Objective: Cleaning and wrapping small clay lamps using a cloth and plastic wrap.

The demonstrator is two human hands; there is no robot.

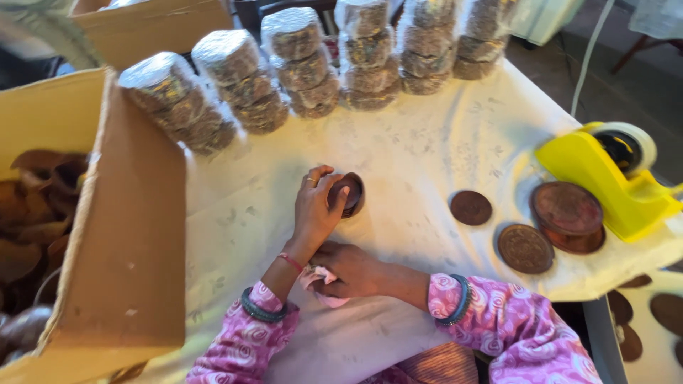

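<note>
- White cloth covered the table, with wrapped stacks along the top of the frame.
- Left hand was curled around a small brown clay cup at the centre, holding it on the cloth.
- Right hand was closed on a pink rag, just below the left wrist.
- It looked like a wiping step; bringing rag to cup would need a steady hold.
- Round brown lids lay at right, beside a yellow tape dispenser.
- Open cardboard box stood at left.
</note>
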